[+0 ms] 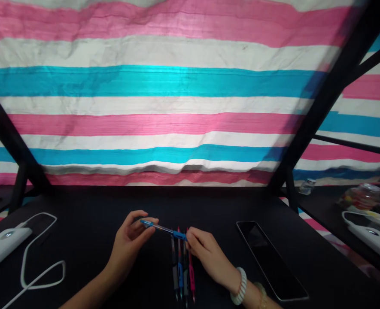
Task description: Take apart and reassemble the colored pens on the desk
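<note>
A blue pen (165, 229) with a clear barrel is held slantwise above the dark table, between both hands. My right hand (205, 249) pinches its blue grip end between thumb and bent fingers. At the other end, my left hand (130, 240) has its thumb and a finger against the barrel, with the index finger raised apart. Below the held pen lie several pens side by side, close to my right fingers: a grey one (175, 274), a blue one (180, 274), another dark one (186, 281) and a pink one (191, 274). Their upper ends are partly hidden.
A black phone (270, 259) lies right of my right hand. At the left are a white device (6, 246) and its looping white cable (24, 266). Black frame bars (308, 116) rise at both sides before a striped sheet (164, 81). Jars (365, 195) stand on a right-hand table.
</note>
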A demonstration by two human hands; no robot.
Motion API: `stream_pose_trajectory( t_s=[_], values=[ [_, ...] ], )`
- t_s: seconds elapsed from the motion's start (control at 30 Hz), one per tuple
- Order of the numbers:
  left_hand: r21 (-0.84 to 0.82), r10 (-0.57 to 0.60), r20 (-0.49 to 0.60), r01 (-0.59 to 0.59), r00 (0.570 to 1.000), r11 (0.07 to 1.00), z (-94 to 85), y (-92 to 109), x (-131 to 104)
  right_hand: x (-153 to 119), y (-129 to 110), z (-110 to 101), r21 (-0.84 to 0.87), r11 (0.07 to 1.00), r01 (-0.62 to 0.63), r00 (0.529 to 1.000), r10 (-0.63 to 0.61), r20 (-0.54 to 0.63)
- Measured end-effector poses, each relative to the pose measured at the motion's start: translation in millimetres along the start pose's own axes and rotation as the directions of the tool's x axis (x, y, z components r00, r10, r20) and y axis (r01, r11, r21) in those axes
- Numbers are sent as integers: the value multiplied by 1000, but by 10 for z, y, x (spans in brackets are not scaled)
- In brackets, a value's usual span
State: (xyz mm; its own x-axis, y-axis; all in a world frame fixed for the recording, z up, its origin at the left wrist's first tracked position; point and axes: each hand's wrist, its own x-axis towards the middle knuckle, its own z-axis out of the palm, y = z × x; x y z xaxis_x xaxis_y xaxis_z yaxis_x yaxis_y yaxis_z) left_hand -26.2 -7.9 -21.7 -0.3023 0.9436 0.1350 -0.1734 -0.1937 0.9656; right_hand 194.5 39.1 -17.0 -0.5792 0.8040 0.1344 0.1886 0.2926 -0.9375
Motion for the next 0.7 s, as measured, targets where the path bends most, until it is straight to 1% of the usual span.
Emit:
stream_pose_trajectory(
  t_s=[0.07, 0.13, 0.23, 0.33, 0.43, 0.5, 0.6, 0.7],
  values=[
    [-45, -33, -22, 32, 999, 998, -7, 3, 3, -21, -26, -5, -105, 994, 42, 999, -44, -12],
    [-74, -35, -39, 32, 999, 997, -2, 12, 1, -45, -47, -9, -238, 967, 90, 995, -99, -25],
    [-108, -13, -55, 7, 998, 994, 21, 19, 4, -73, -51, 1, -423, 895, 137, 985, -170, -39],
    [-125, 0, -61, -7, 998, 992, 48, 13, 5, -88, -35, 31, -520, 837, 172, 978, -208, -10],
    [-127, 15, -58, -22, 998, 992, 68, 8, -4, -93, -30, 67, -543, 814, 207, 971, -237, 15],
    [-128, 30, -54, -36, 998, 991, 75, 7, -16, -92, -34, 90, -522, 829, 199, 974, -228, 9],
    [-132, 34, -51, -40, 998, 990, 81, 8, -32, -85, -42, 119, -456, 877, 148, 986, -167, -2],
    [-147, 26, -59, -35, 998, 988, 93, 20, -29, -81, -52, 136, -394, 913, 104, 994, -109, 12]
  ],
)
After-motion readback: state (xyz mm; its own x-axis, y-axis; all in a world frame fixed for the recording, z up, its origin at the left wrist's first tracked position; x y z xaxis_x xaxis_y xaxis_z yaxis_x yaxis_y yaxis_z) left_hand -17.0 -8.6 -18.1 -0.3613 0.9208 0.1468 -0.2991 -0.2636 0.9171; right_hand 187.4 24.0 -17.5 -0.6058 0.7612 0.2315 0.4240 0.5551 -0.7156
